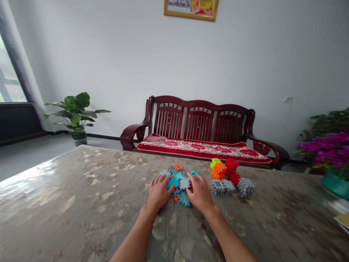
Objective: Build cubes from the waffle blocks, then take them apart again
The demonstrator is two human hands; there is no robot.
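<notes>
Head view of 2 bare hands at work over a loose pile of blue, grey and orange plastic tiles with toothed edges, which lies on a counter with a brown, leaf-patterned surface. The left hand rests at the pile's left side, its fingers over the tiles; its thumb stands apart from the index finger, with a blue toothed tile between them. Its grip is partly open; whether it has hold of that tile cannot be told. The right hand curves over the pile's right side, thumb beside a square grey toothed tile. The fingers are bent and partly hide what lies beneath, so whether this grip holds anything cannot be told. Just right of the right hand stand 2 grey clusters of stacked tiles; behind them are an orange cluster, a yellow-green cluster and red clusters. Beyond the counter is a dark red, slatted wooden settee bearing a red-and-white floral cushion.
</notes>
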